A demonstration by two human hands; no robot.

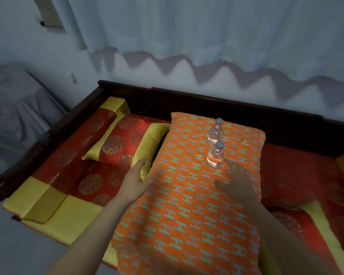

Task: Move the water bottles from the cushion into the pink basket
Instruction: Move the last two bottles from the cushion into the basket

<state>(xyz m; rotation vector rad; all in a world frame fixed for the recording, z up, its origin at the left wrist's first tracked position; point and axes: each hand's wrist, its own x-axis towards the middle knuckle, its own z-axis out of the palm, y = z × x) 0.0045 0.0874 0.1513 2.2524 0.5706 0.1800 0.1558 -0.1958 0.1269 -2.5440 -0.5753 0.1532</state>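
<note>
Two small clear water bottles with white caps stand upright on a large orange cushion (187, 195) patterned with pale H shapes. The near bottle (215, 156) is just in front of the far bottle (215, 131). My right hand (235, 182) hovers over the cushion just below and right of the near bottle, fingers spread, blurred, holding nothing. My left hand (136, 179) reaches to the cushion's left edge, fingers straight, thumb on the cushion's edge. No pink basket is in view.
A red and gold pillow (123, 143) lies left of the cushion on a red and gold mat (54, 197). A dark wooden frame (207, 100) runs behind, with a white curtain above. Grey draped cloth (14, 116) sits at far left.
</note>
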